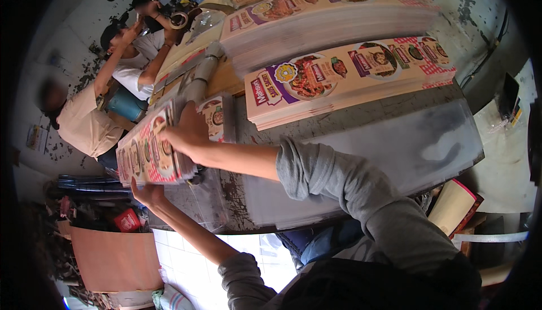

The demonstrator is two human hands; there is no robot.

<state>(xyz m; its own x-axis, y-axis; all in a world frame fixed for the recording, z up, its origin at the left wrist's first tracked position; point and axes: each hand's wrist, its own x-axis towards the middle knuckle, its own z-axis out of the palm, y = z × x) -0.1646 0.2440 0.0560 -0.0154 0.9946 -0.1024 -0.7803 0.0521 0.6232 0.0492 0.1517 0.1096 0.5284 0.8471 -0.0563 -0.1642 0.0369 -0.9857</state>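
Observation:
A stack of printed card sheets, pink with food pictures and red check, lies at the left end of the table. My left hand grips its near edge, thumb up against the side and the other fingers partly hidden beneath. Across the stack's right side reaches my right hand, fingers bent over the top sheets. Just beyond that hand is a smaller pile of similar printed sheets, partly covered by my wrist.
Two long stacks of printed sheets, a nearer one and a farther one, stand on the dark, worn table. A grey sheet covers its right part. Two people work at the far left, near a blue bucket.

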